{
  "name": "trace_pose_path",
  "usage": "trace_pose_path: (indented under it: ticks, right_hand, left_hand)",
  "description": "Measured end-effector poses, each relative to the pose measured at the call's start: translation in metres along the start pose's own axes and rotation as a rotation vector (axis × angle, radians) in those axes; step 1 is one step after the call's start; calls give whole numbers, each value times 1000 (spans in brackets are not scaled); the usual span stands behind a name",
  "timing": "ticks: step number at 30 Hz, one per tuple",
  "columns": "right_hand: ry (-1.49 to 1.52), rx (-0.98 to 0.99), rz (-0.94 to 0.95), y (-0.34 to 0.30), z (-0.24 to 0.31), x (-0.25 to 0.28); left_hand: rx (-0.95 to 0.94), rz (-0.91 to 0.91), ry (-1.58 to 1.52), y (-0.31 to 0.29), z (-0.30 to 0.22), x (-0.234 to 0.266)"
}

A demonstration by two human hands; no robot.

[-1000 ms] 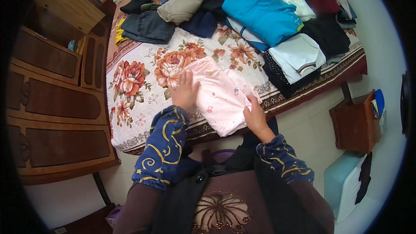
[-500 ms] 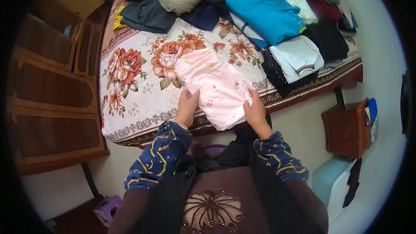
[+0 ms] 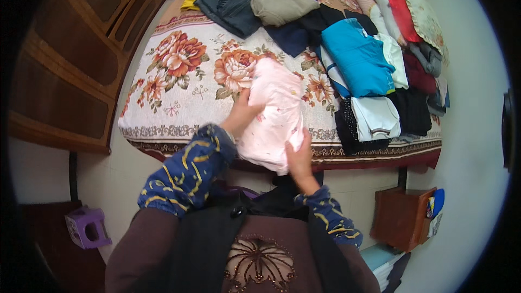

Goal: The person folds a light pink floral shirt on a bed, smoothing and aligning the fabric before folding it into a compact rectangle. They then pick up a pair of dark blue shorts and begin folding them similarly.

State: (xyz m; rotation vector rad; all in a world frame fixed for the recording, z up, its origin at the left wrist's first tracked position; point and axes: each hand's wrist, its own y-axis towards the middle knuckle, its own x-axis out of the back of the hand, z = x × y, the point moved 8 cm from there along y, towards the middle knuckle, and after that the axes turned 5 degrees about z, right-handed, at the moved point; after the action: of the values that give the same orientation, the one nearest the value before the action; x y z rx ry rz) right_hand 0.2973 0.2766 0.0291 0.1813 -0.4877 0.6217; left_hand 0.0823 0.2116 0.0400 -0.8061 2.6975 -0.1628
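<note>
A pale pink garment with small printed figures lies as a narrow folded bundle at the front edge of the bed. My left hand holds its left side, the thumb raised and the other fingers partly hidden by the cloth. At the lower right corner, my right hand grips the garment's edge between thumb and fingers. Beneath it spreads a cream bedspread with large orange flowers. Blue patterned sleeve covers with yellow lines wrap both my forearms.
Right of the garment are a folded white garment and a bright blue one. Dark jeans and beige trousers lie farther back. A wooden wardrobe stands left, a brown cabinet right, a purple stool lower left.
The pink garment has gone from a wide spread shape to a narrower, folded one. My right hand has come inward and lower with its edge. The whole view has shifted.
</note>
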Motion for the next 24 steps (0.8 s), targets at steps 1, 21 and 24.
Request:
trace_pose_path:
  ticks: [1,21,24]
  right_hand:
    - [-8,81,13,-16,10,-14]
    - [-978,567,363,66,42,-115]
    - [-989,464,143,91,21,-79]
  left_hand:
    - [-91,72,222,3,-26,-2]
    - [-220,-32,1654,-78,28,29]
    - [-262,1,1658,-78,33,38]
